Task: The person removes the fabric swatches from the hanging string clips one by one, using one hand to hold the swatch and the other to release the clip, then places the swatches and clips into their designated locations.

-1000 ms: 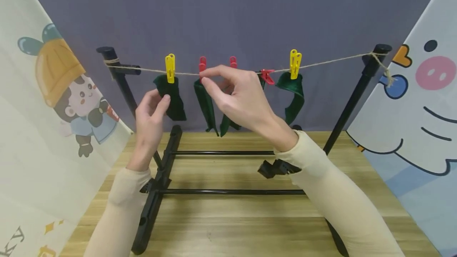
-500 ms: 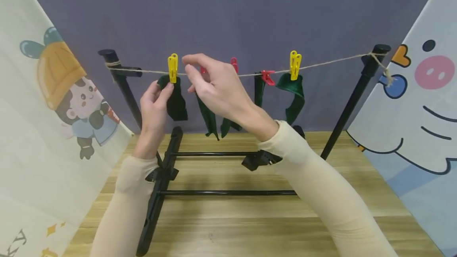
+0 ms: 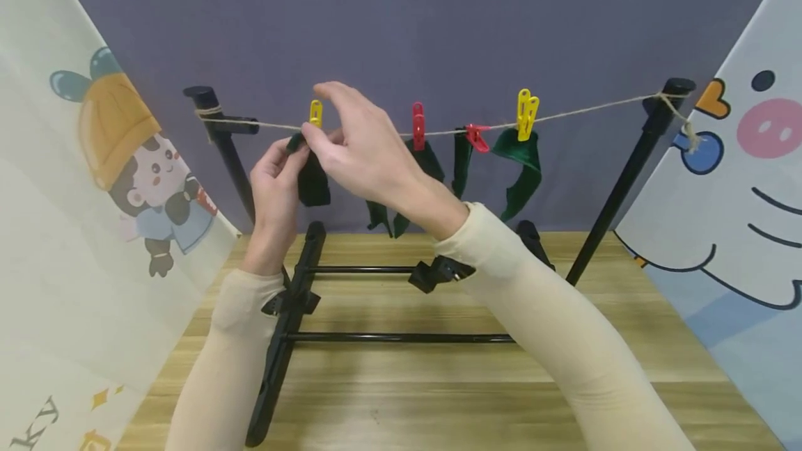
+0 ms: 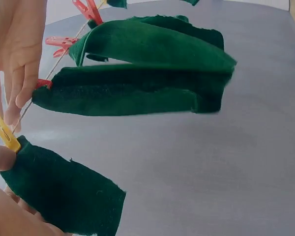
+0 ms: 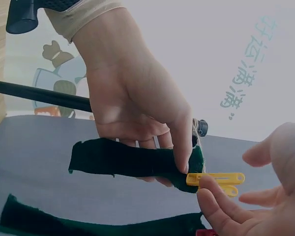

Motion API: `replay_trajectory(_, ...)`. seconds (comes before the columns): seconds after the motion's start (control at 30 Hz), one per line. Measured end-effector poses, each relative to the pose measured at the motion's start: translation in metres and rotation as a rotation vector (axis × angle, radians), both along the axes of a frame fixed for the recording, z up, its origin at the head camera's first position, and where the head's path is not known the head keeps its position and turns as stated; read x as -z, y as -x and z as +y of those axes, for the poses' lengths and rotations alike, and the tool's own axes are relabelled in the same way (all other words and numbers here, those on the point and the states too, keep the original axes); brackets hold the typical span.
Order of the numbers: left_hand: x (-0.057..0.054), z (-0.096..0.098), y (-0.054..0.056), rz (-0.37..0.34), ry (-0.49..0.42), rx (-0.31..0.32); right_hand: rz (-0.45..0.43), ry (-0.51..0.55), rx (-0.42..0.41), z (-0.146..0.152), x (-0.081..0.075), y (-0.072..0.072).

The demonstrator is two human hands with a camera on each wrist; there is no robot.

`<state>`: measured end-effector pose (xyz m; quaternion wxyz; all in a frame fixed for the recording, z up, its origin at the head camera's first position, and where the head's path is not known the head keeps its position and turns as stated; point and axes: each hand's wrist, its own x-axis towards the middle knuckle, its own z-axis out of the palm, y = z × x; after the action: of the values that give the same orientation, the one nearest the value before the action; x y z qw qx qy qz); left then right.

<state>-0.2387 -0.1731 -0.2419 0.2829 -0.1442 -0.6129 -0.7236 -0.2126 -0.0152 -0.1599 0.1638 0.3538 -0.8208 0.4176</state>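
On the left part of the twine line [image 3: 269,124], a yellow clothespin [image 3: 316,113] clips a dark green cloth strip [image 3: 315,185]. My left hand [image 3: 273,186] pinches the strip's upper edge just below the clothespin, thumb in front and fingers behind, as the right wrist view also shows. Beside that clothespin, my right hand [image 3: 370,148] has its fingers spread; in the right wrist view a finger touches the yellow clothespin [image 5: 223,179] while the thumb stands apart from it. The right hand hides the neighbouring red clothespin in the head view; part of it shows in the left wrist view.
Farther right hang more green strips, under a red clothespin [image 3: 418,127], a tilted red clothespin [image 3: 477,138] and a yellow clothespin [image 3: 526,115]. A black stand [image 3: 606,207] holds the twine above a wooden tabletop [image 3: 401,395]. Printed cloth panels [image 3: 720,228] flank both sides.
My right hand has moved left from the red clothespin to the left yellow one. My left hand has come up to the strip's top edge and pinches it, folding its corner.
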Motion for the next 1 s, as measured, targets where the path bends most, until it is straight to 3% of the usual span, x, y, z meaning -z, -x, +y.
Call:
replay_trajectory(0.3,-0.001,-0.001,0.000,-0.002,-0.052,0.089,0.064,-0.040,-0.002,-0.001,-0.012,0.004)
replay_trajectory(0.77,0.002,-0.001,0.001,0.004,-0.067,0.153,0.170,-0.023,-0.010,0.005,-0.005,0.008)
replay_trajectory(1.0,0.000,-0.002,0.000,-0.015,-0.004,0.085,0.267,-0.019,0.015,0.008,-0.003,0.010)
